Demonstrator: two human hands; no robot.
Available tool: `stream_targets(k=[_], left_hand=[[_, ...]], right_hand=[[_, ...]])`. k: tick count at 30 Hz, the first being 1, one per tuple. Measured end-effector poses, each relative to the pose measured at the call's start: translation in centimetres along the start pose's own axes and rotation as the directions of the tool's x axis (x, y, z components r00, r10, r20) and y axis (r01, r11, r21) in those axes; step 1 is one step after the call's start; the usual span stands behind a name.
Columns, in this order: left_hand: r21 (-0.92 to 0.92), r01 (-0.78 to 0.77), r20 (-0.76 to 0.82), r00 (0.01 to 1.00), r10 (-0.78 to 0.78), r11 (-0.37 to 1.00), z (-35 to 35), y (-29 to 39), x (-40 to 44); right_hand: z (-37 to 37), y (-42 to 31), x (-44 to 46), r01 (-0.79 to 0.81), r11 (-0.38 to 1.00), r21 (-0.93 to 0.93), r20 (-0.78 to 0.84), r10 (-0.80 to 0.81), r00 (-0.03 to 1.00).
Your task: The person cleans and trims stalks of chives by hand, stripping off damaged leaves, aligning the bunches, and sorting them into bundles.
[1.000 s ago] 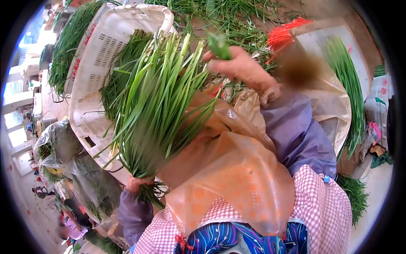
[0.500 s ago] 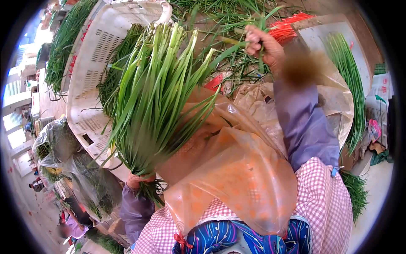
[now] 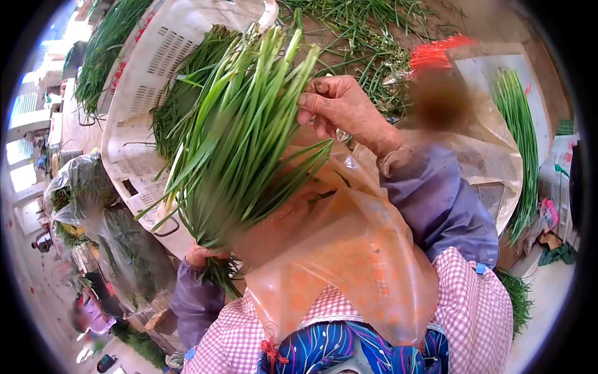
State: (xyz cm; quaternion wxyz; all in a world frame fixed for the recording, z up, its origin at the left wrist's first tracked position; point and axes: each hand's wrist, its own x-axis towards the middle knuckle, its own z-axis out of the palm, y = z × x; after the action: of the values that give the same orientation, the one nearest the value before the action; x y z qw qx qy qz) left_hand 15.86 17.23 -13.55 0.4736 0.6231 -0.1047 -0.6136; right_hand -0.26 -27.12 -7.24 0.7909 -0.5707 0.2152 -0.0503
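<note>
My left hand [image 3: 203, 254] is wrapped around the leafy lower end of a big bunch of garlic chives [image 3: 240, 134]. The pale stalk ends fan out away from me, above a plastic crate. At the bunch's right edge, my right hand [image 3: 350, 111] is closed, with thumb and index finger pinching at a chive stalk. Its other fingers curl underneath. An orange-tinted plastic apron [image 3: 336, 243] covers my lap beneath the leaves.
The white slotted crate [image 3: 128, 118] at left holds more chives. Loose trimmings [image 3: 374, 37] and red ties [image 3: 439, 51] lie at the back. Another chive bundle [image 3: 517, 137] rests on a pale board at right. Bagged greens [image 3: 131, 249] stand at lower left; a person [image 3: 96, 315] is beyond.
My right hand has come from the trimmings at the back toward me and left, to the bunch's edge. The leaf pieces it held are gone from it. My left hand keeps its grip.
</note>
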Motion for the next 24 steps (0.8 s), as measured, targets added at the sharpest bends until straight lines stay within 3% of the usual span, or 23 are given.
stream_targets(k=[4,5,6,8,10,11,12,13,14,15,16,17,19,20,22,24], left_hand=[[0.035,-0.023,-0.023,0.999,0.024,0.999,0.4,-0.1,-0.9],[0.044,-0.025,-0.029,0.999,0.026,0.999,0.4,-0.2,-1.2],[0.057,-0.028,-0.034,0.999,0.030,0.998,0.4,-0.2,-1.5],[0.096,-0.024,-0.049,0.998,0.029,0.995,0.1,-0.6,-2.0],[0.112,0.013,-0.072,0.997,-0.005,0.994,0.0,-1.1,-2.2],[0.042,0.055,-0.073,0.996,-0.051,0.998,0.1,-0.8,-1.8],[-0.028,0.095,-0.074,0.992,-0.097,0.995,0.2,-0.5,-1.4],[-0.229,0.047,-0.044,0.997,-0.059,0.972,0.3,-1.0,-1.2],[-0.417,0.007,-0.023,1.000,-0.018,0.909,0.3,-1.2,-1.0],[-0.419,0.015,-0.022,0.999,-0.027,0.908,0.5,-0.7,-0.7],[-0.087,-0.077,0.009,0.997,0.079,0.993,1.1,0.4,0.0],[0.250,-0.184,0.076,0.983,0.170,0.951,1.8,1.5,0.6],[0.551,-0.284,0.170,0.959,0.228,0.785,3.6,2.9,1.0],[0.528,-0.291,0.138,0.956,0.258,0.798,4.6,3.5,1.1],[0.506,-0.298,0.105,0.953,0.285,0.810,4.9,3.8,0.8],[0.348,-0.080,0.029,0.997,0.074,0.934,3.9,3.3,-0.5]], right_hand=[[-1.9,1.8,0.8,0.081,0.978,-0.194,0.056,-0.071,0.996],[-3.0,2.6,1.2,0.204,0.756,-0.622,-0.042,-0.291,0.956],[-4.3,3.4,1.6,0.189,0.357,-0.915,-0.024,-0.515,0.857],[-8.1,4.3,2.6,-0.077,0.229,-0.970,-0.185,-0.504,0.844],[-14.0,6.8,3.0,-0.330,0.132,-0.935,-0.355,-0.313,0.881],[-13.4,6.2,2.7,-0.324,0.130,-0.937,-0.349,-0.316,0.882],[-12.0,5.1,1.4,-0.172,0.228,-0.958,-0.262,-0.465,0.846],[-10.4,4.0,-0.1,-0.007,0.301,-0.954,-0.194,-0.597,0.778],[-7.6,2.8,-0.6,0.200,0.444,-0.873,-0.134,-0.614,0.778],[-4.4,1.1,-1.9,0.366,0.402,-0.839,0.015,-0.656,0.755],[-2.7,1.1,-2.5,0.508,0.268,-0.818,0.222,-0.668,0.710],[-0.6,0.8,-3.1,0.592,0.137,-0.794,0.387,-0.637,0.667],[2.9,1.2,-3.6,0.664,0.127,-0.737,0.480,-0.593,0.646],[4.0,1.5,-3.8,0.662,0.128,-0.738,0.477,-0.595,0.647],[5.4,2.3,-3.7,0.753,0.002,-0.658,0.568,-0.655,0.498],[5.6,2.7,-3.6,0.770,0.025,-0.637,0.558,-0.674,0.483]])
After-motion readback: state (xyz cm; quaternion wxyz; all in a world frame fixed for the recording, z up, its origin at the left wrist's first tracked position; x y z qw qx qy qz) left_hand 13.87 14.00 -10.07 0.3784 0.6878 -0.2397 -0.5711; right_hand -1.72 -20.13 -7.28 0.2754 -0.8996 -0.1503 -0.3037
